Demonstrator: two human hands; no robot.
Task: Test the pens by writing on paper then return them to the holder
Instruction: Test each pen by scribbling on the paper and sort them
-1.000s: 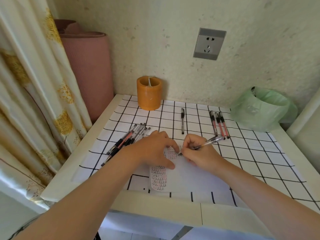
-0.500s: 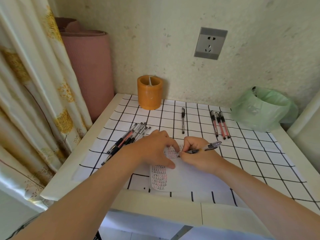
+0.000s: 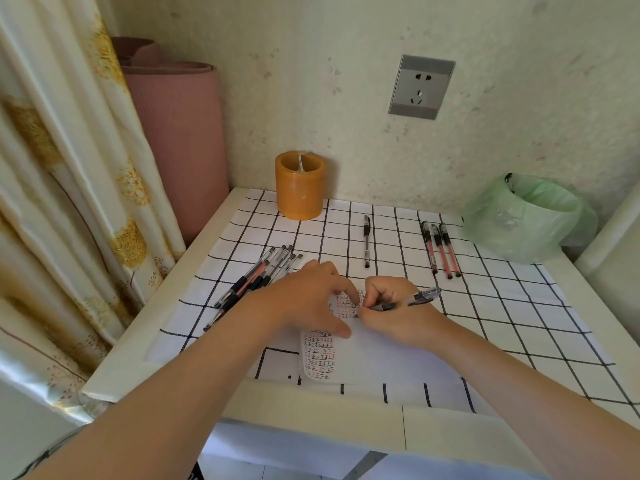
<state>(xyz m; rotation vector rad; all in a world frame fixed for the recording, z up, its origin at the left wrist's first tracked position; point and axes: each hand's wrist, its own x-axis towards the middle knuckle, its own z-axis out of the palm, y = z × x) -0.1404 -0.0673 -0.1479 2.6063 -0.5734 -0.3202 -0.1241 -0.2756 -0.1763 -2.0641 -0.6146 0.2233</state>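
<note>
My right hand [image 3: 394,313] grips a clear black-ink pen [image 3: 412,300] with its tip on the white paper [image 3: 381,358], which carries rows of small black and red marks. My left hand [image 3: 308,299] lies flat on the paper's upper left part and presses it down. A bundle of several pens [image 3: 256,282] lies to the left of that hand. One black pen [image 3: 366,241] lies alone further back. Three red pens [image 3: 440,249] lie side by side at the right. The orange holder [image 3: 300,185] stands at the back by the wall.
A checked cloth [image 3: 519,306] covers the small white table [image 3: 145,368]. A green-lined bin [image 3: 526,216] stands at the back right. A rolled pink mat [image 3: 176,133] and a curtain [image 3: 62,188] fill the left side. A wall socket [image 3: 421,86] is above.
The pen in my right hand has tilted lower, toward the right, while its tip stays on the paper. My left hand has stayed in place.
</note>
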